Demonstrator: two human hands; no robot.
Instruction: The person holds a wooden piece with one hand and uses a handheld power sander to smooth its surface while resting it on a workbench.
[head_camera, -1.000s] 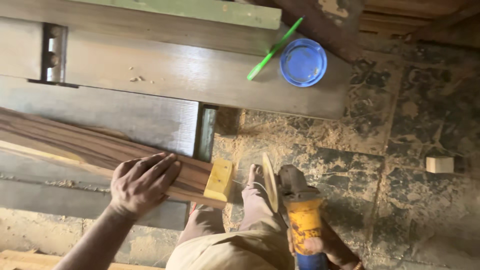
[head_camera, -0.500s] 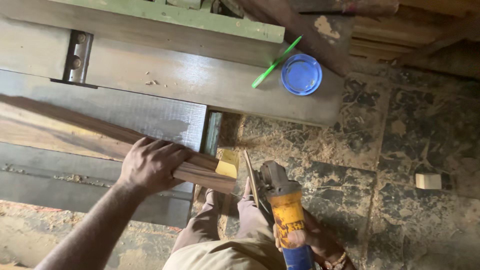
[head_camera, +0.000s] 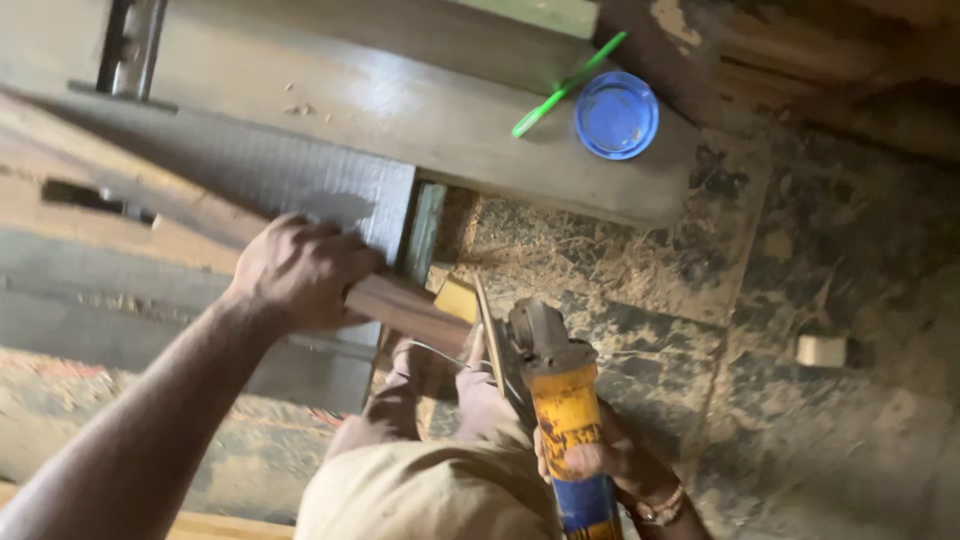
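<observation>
R hand (head_camera: 600, 462) is clamped round the yellow-and-blue body of an angle grinder (head_camera: 560, 400), disc (head_camera: 487, 335) up front, edge-on, right at the cut end of a dark wood board (head_camera: 400, 305). L hand (head_camera: 300, 270) is wrapped over the board's top edge just behind that end, fingers curled down, pinning it to the workbench (head_camera: 300, 110). The board's end sticks out past the bench's front R corner, and its yellowish end face (head_camera: 457, 297) looks to be touching the disc, or v. nearly; blur hides the exact gap.

To do this well, imo: keep the disc flat to the end face, light pressure, both wrists locked, L fingers well back from the disc. The overhang is short, which should limit chatter. The person's foot (head_camera: 480, 380) and trouser leg sit right below the disc, so watch the drop line.

Bench is grey, worn planks w/ wood chips. A green pen (head_camera: 567, 84) and round blue lid (head_camera: 616, 115) lie at its far R corner, touching or nearly. Floor is dark cracked stone slabs (head_camera: 800, 240) w/ sawdust heaped near the bench; a small pale wood block (head_camera: 822, 350) sits well off to the R.
</observation>
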